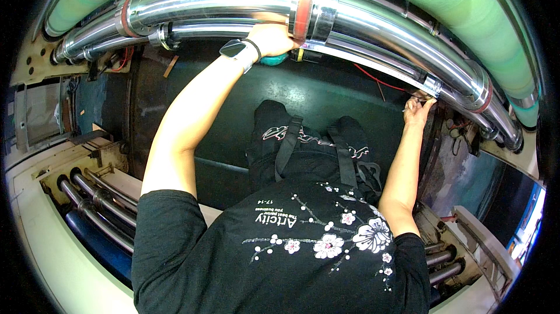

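Under the polished metal roller, my left hand is raised against the orange-banded collar. Its fingers are bent and partly hidden, with their tips at the left end of a thin pale strip. A rounded teal thing shows just below this hand; whether I hold it I cannot tell. Farther right and lower, my right hand is closed at the strip's right end, thumb up against it. Stretched between my hands, the strip follows a slimmer metal shaft beneath the roller.
A large pale green roller spans the far side. Dark green metal surface lies below my arms. A red cable hangs behind the strip. Machine side frames with several metal shafts stand near me on both sides.
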The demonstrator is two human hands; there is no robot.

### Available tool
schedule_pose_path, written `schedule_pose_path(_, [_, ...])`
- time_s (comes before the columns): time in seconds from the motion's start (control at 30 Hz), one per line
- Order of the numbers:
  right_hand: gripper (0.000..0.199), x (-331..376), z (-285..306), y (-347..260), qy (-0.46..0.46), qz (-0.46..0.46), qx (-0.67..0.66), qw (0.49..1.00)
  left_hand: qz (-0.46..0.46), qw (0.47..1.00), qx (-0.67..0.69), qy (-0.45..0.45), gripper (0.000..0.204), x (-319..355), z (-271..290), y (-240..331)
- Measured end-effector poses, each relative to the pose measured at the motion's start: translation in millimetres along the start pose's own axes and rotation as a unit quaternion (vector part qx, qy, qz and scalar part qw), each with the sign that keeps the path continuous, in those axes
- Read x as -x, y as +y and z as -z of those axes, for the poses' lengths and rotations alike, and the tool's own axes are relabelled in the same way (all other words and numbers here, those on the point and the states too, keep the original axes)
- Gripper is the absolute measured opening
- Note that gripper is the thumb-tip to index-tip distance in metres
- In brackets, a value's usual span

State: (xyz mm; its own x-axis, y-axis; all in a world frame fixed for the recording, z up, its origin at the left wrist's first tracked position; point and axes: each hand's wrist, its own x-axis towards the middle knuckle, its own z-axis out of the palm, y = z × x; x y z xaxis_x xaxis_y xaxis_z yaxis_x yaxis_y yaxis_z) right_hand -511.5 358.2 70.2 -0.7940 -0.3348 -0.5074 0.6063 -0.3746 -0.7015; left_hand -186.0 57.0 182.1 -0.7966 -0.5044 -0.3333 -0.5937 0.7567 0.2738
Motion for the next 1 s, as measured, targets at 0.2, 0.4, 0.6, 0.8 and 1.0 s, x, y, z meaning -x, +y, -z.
schedule_pose_path(0.2, [0.056,-4.4,2.0,-1.8,0.016,-0.030,-0.024,0.999,-0.010,1.000,-0.005,0.009,0.041,-0.5,-2.6,-1.5])
schedule_pose_path(0.4, [0.049,-16.7,15.0,-3.6,0.008,-0.064,-0.051,0.997,-0.027,0.999,0.003,0.027,0.039,-2.2,-6.2,-3.6])
schedule_pose_path(0.6, [0.061,-7.3,0.3,0.3,0.023,-0.044,-0.027,0.998,-0.027,0.999,-0.003,0.032,0.038,0.1,-6.9,-6.0])
schedule_pose_path(0.8, [0.058,-19.8,27.1,-1.9,-0.073,-0.016,0.012,0.997,-0.003,1.000,0.002,-0.015,0.039,0.8,3.2,3.6])
schedule_pose_path(1.0, [0.050,-0.3,18.8,-26.4,0.034,-0.011,0.083,0.996,-0.004,0.999,0.002,0.044,0.035,0.2,-9.6,-3.1])
